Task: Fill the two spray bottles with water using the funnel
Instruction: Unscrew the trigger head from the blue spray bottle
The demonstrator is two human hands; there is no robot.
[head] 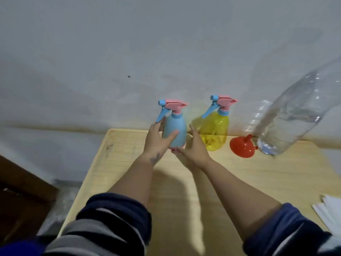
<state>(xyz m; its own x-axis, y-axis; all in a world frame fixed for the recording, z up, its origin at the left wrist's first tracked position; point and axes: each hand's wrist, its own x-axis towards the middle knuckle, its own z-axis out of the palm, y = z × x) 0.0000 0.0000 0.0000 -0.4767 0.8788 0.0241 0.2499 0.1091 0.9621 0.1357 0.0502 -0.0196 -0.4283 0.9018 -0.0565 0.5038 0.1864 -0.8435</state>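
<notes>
Hands: left hand [156, 138] wraps the blue bottle [175, 132]; right hand [193, 146] open, beside its base, to steady it.
Spot: back of surface [129, 163], cap on.
Funnel [242, 147]: upside down, near yellow bottle [215, 131].

Mid-frame: left hand [156, 140] wrapped on blue bottle [175, 131], right hand [193, 150] open just beside its base. Right of these: yellow bottle [215, 132], red funnel [242, 147] upside down, clear water bottle [291, 117], all on wooden table [129, 163].
</notes>
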